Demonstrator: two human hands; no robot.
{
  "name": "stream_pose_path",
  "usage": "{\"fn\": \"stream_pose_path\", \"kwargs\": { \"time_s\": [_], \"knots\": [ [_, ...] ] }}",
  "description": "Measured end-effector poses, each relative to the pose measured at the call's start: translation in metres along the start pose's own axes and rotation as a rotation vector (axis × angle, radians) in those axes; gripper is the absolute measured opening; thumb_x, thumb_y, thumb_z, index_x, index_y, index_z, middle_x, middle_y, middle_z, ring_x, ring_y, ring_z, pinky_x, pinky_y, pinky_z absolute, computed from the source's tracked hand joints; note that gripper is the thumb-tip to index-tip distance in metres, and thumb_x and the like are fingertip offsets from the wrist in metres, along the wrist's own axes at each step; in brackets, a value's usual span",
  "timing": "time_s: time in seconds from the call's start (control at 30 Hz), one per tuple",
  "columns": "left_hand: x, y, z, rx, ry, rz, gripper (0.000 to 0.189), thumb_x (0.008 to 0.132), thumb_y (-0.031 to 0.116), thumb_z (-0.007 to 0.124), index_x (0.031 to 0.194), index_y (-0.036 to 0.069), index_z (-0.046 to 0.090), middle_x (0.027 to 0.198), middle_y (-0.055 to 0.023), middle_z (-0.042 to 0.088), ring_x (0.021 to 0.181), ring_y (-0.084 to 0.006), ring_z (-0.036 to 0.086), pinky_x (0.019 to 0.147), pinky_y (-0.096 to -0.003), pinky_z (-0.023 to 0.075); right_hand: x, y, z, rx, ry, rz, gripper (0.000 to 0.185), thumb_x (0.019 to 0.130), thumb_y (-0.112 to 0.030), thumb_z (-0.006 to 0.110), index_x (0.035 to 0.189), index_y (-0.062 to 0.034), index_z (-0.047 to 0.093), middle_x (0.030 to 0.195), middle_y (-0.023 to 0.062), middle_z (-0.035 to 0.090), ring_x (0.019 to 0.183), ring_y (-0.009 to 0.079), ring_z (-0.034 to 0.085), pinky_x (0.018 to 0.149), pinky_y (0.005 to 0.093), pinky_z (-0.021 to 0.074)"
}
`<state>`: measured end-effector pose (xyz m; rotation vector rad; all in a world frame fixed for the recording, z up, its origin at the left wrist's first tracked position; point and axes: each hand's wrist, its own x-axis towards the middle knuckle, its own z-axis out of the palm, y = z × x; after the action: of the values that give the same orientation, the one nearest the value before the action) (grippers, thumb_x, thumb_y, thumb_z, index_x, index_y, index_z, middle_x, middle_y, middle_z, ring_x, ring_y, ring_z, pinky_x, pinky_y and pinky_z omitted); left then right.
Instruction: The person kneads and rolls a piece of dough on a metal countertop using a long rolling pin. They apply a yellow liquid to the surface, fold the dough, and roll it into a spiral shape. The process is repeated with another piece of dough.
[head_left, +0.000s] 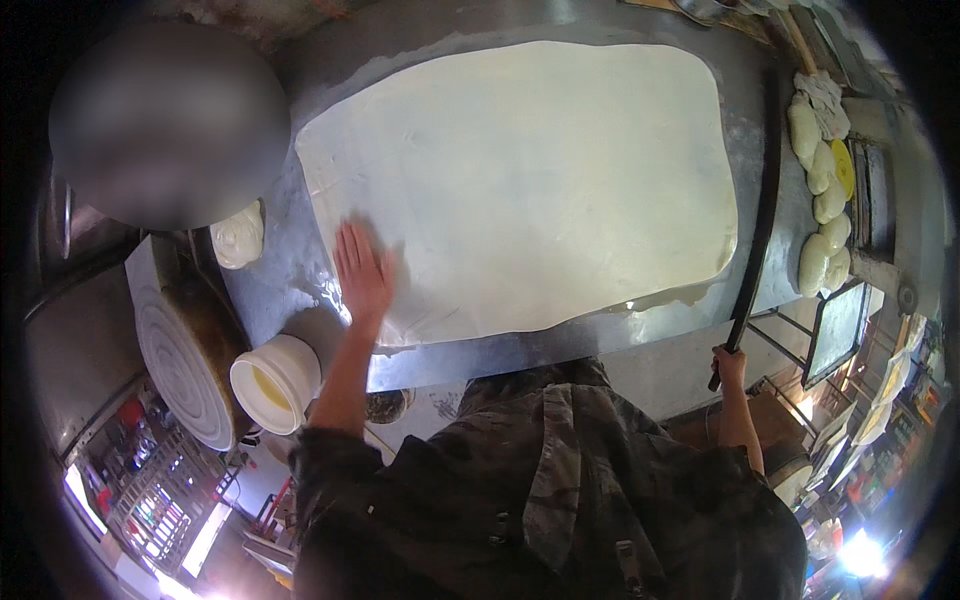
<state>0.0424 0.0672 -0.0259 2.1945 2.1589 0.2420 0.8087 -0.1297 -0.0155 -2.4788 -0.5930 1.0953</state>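
Observation:
A broad, thin sheet of dough (540, 180) lies spread on the metal worktop (450, 364). My left hand (361, 274) rests palm down on the sheet's lower left edge, fingers extended, holding nothing. My right hand (729, 366) grips the near end of a long dark rod (763, 195), which reaches across the worktop along the right side of the sheet. A white plastic bucket (306, 367) with yellow liquid inside stands at the worktop's left front, close to my left forearm. The rod's far end lies beyond the sheet's upper right corner.
Several lumps of dough (829, 199) line the right edge beside a yellow round lid (843, 170) and a crumpled cloth (823, 101). Another dough lump (238, 236) sits at left. A tray (836, 330) on a metal rack is at right. A blurred round area covers the upper left.

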Motion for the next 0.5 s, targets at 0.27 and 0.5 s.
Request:
{"fn": "stream_pose_path", "kwargs": {
  "time_s": [0.27, 0.5],
  "knots": [
    [-0.073, 0.019, -0.008, -0.014, -0.019, -0.084, 0.083, 0.104, 0.054, 0.042, 0.162, -0.002, 0.023, 0.169, -0.0224, 0.023, 0.158, -0.0395, 0.02, 0.127, -0.0544, 0.0158, -0.007, -0.005, 0.0, -0.022, -0.017, 0.034, 0.02, 0.085, -0.016, 0.077, 0.084, -0.0032, 0.061, 0.068, 0.004, 0.061, 0.055, 0.016, 0.06, 0.051, 0.0339, 0.0487],
    [-0.073, 0.029, -0.004, 0.088, -0.044, -0.069, 0.084, 0.105, 0.056, 0.042, 0.162, -0.003, 0.022, 0.17, -0.022, 0.022, 0.158, -0.039, 0.019, 0.126, -0.0539, 0.0187, -0.019, -0.021, -0.01, -0.093, -0.036, -0.044, 0.042, 0.083, -0.031, 0.084, 0.098, 0.0021, 0.063, 0.076, 0.0079, 0.065, 0.064, 0.0181, 0.065, 0.061, 0.0359, 0.0544]
  ]
}}
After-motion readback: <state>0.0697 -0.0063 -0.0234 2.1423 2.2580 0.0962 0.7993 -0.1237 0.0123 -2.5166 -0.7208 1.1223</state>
